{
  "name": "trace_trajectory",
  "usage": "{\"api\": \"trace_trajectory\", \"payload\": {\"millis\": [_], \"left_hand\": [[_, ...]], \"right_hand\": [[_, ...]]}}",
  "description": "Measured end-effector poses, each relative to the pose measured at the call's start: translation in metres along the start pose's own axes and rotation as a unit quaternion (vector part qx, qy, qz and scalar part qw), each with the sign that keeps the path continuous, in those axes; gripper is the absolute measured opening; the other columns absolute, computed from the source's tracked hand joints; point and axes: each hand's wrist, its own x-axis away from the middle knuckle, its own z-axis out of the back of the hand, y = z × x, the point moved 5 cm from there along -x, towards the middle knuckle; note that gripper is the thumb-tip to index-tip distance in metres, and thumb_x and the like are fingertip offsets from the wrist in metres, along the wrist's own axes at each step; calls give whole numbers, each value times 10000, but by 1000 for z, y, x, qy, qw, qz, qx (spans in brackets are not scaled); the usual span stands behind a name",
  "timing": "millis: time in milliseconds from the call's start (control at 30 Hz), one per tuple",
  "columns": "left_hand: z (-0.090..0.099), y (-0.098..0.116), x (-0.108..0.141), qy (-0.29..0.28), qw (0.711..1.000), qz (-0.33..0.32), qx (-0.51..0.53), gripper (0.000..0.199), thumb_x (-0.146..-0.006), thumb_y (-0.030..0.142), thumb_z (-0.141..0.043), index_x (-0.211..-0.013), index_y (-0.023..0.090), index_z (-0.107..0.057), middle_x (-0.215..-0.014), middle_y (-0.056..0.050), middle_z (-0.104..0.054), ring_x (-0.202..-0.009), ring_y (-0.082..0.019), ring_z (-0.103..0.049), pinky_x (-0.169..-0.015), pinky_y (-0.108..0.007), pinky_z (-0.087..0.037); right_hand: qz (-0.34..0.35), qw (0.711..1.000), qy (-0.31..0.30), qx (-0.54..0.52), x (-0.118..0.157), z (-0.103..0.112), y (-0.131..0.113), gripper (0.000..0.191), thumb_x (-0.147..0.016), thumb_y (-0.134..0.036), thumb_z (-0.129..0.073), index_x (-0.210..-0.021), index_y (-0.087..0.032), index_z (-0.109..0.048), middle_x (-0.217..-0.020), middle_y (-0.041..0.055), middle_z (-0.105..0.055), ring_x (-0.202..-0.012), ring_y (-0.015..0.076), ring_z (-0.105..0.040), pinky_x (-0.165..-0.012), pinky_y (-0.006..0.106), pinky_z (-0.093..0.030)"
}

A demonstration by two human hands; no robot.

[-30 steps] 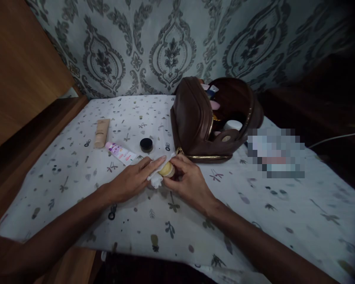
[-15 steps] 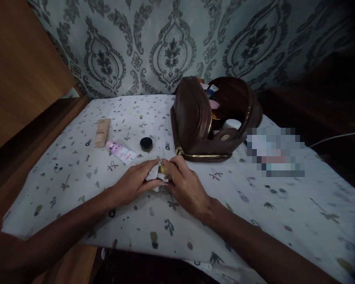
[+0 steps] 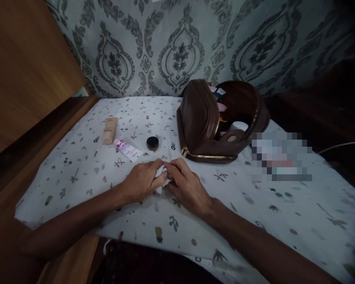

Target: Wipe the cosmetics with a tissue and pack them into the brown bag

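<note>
A crumpled white tissue [image 3: 159, 172] is pinched in my left hand [image 3: 142, 179], its fingers closed around it. My right hand [image 3: 187, 185] meets the left one, fingers curled on a small item at the tissue. That item is mostly hidden now; half a second ago a gold-coloured part of it showed between the hands. Just beyond the hands lies a small round jar with a black lid [image 3: 152, 142]. To its left are a pink and white tube [image 3: 128, 150] and a beige tube [image 3: 110, 130].
An unzipped brown toiletry bag [image 3: 199, 122] stands at the back right, holding a white-lidded container [image 3: 239, 126] and other items. Right of it is a blurred-out patch [image 3: 281, 157]. A patterned white cloth [image 3: 130, 225] covers the surface; a wooden panel [image 3: 23, 59] rises at left.
The tissue has closed over the gold-coloured part, and my left fingers have drawn in around it. The whole view has shifted slightly, so things appear farther right.
</note>
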Motion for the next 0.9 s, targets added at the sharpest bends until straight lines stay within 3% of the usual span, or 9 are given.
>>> {"api": "trace_trajectory", "payload": {"millis": [133,333,500,567,633,800,900], "left_hand": [[7,0,-1,26,996,4,91,278,-979,390,-342,-806,205,-455,-695,5,-541,-664,-162,-527,-647,-293,-381],[7,-16,-5,55,964,48,257,426,-950,513,-362,-653,210,-386,-617,36,-390,-592,-117,-388,-564,-263,-337],[1,-23,-5,77,952,93,280,445,-953,537,-386,-649,213,-374,-587,42,-375,-581,-119,-398,-553,-259,-333],[1,-18,-4,91,956,58,274,417,-976,505,-384,-680,210,-394,-620,34,-427,-611,-126,-439,-587,-258,-364],[2,-11,-3,94,961,10,260,360,-994,474,-380,-767,203,-449,-693,21,-504,-660,-136,-490,-637,-261,-398],[1,-5,1,62,981,-11,185,262,-987,453,-414,-932,203,-471,-716,20,-542,-660,-159,-534,-635,-277,-389],[4,-5,1,76,982,-30,171,275,-994,446,-389,-888,203,-466,-730,12,-535,-675,-159,-531,-648,-282,-388]], "right_hand": [[-6,999,18,-45,-1,2,-1,472,-829,-56,-510,-1264,-229,-572,-1116,90,-597,-931,226,-654,-747,343,-620],[-33,981,52,-184,-7,12,-4,377,-862,-162,-650,-1229,-245,-624,-1062,71,-604,-929,217,-639,-782,348,-590],[-153,914,74,-368,-13,8,10,353,-791,-278,-771,-1129,-244,-675,-1019,42,-605,-913,201,-643,-778,338,-575],[-189,880,71,-430,-14,4,15,375,-777,-280,-772,-1136,-249,-668,-1070,44,-616,-936,195,-652,-817,345,-576],[-205,864,70,-455,-14,3,16,386,-760,-256,-762,-1134,-248,-663,-1088,43,-626,-932,187,-656,-833,346,-576],[-198,902,85,-374,-13,9,16,362,-737,-177,-696,-1094,-234,-692,-1038,39,-643,-902,186,-637,-782,329,-551],[-210,897,62,-385,-13,8,18,389,-732,-222,-739,-1117,-228,-688,-996,35,-679,-846,181,-635,-756,329,-537]]}}
